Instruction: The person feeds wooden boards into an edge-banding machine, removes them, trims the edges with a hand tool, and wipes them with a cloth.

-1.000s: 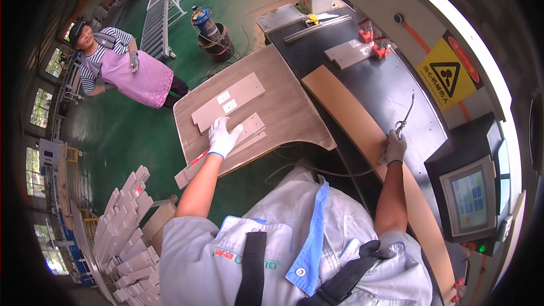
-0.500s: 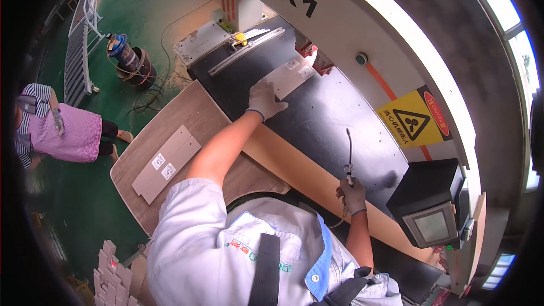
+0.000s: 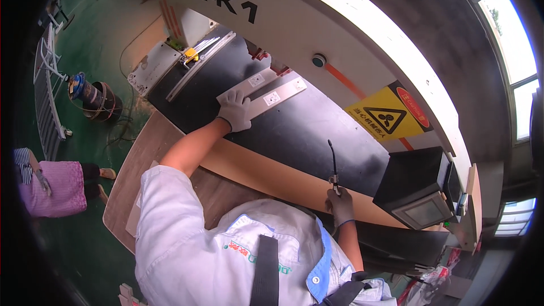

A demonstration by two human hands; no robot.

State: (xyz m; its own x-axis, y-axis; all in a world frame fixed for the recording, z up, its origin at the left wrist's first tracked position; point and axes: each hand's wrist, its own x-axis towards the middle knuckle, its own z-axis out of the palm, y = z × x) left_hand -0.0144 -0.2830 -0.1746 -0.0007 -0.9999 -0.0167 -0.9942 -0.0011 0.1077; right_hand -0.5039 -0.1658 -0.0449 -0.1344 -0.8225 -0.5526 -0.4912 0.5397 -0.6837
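Note:
My left hand, in a grey glove, grips the near end of pale narrow boards, two pieces side by side with white labels, lying on the black machine table beneath red clamps. My right hand, also gloved, is closed round an air blow gun with a thin curved nozzle pointing up. It is over a long tan strip along the table's front edge. Left of that lies a brown wood-grain panel, partly behind my left arm.
The machine's white beam arches above the table, with a screen housing at right. A yellow tape measure and metal rail sit behind. At left are a bucket with a blue cylinder, a roller conveyor and a person in pink.
My view has swung toward the machine. My left hand moved from the loose panel to the boards by the clamps, now two there. The person appears farther left; my right hand still holds the gun.

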